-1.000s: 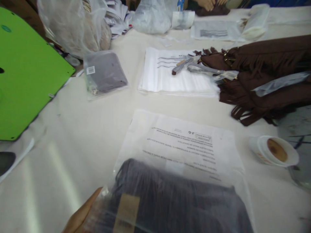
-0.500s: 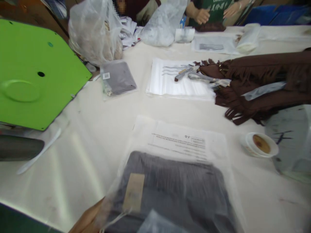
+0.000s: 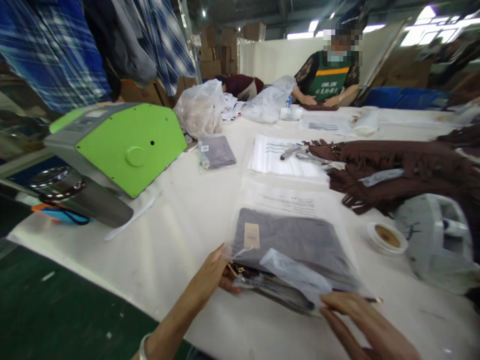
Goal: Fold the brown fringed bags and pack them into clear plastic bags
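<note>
A dark grey handbag (image 3: 292,235) with a tan paper tag (image 3: 251,236) lies flat inside a clear plastic bag (image 3: 243,202) printed with small text. At the near left corner, my left hand (image 3: 215,270) is closed on the bag's opening, with gold-coloured hardware close to its fingers. My right hand (image 3: 360,317) pinches the near edge on the right, its thumb and fingers on the plastic. Between the hands, a strap partly wrapped in whitish film (image 3: 294,270) sticks out of the opening.
A green-sided machine (image 3: 135,150) and a steel flask (image 3: 93,197) stand at left. Right of the handbag are a bowl (image 3: 386,237), a grey tape dispenser (image 3: 435,240) and brown fringed bags (image 3: 393,160). Beyond lie stacked plastic bags (image 3: 285,162); a co-worker (image 3: 330,80) stands across the table.
The view has tilted up and widened, bringing the co-worker and both my hands into sight. My right hand now shows at the plastic bag's near edge; my left stays at its left side.
</note>
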A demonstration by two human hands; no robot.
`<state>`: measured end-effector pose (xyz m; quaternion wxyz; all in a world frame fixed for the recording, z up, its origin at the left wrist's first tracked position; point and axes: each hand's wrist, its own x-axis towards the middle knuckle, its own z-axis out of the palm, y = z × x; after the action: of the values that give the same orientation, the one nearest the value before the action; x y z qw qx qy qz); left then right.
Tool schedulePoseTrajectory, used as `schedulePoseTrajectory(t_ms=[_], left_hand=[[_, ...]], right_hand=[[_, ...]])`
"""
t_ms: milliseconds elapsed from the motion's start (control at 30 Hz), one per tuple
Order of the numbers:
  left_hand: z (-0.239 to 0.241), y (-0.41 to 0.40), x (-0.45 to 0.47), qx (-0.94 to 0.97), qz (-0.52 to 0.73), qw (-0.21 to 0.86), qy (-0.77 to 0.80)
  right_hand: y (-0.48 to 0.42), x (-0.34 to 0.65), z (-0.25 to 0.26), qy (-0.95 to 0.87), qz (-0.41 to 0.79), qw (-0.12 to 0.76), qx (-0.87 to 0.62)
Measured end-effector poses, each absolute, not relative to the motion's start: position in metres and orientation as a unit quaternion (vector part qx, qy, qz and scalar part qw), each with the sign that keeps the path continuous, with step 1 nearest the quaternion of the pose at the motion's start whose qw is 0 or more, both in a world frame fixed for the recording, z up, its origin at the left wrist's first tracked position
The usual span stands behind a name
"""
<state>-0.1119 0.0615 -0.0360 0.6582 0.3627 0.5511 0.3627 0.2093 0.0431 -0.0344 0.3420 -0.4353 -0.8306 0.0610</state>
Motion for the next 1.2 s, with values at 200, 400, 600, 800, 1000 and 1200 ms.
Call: schedulePoseTrajectory(t_ms=[200, 400, 600, 800, 1000, 1200], left_hand=[[-0.042, 0.063, -0.11, 0.36, 0.39, 0.66, 0.531], [-0.051, 0.061, -0.11, 0.394, 0.374, 0.635, 0.549], [-0.064, 0.064, -0.113, 0.378, 0.334, 0.67, 0.545], [-0.068, 0.055, -0.117, 0.451, 0.263, 0.647, 0.556], [-0.034, 0.032, -0.121, 0.544, 0.248, 0.617, 0.512], [-0.028, 0.06, -0.06, 0.86, 0.229, 0.253, 0.379]], right_hand=[[0.056, 0.128, -0.051, -0.899, -0.056, 0.28, -0.333], [0.083, 0.114, -0.057, -0.903, -0.086, 0.282, -0.312], [0.12, 0.102, -0.053, -0.861, -0.058, 0.279, -0.422], [0.149, 0.06, -0.04, -0.85, -0.057, 0.231, -0.469], [0.111, 0.085, -0.032, -0.876, -0.038, 0.273, -0.397], [0.109, 0.205, -0.064, -0.733, -0.039, 0.425, -0.529]])
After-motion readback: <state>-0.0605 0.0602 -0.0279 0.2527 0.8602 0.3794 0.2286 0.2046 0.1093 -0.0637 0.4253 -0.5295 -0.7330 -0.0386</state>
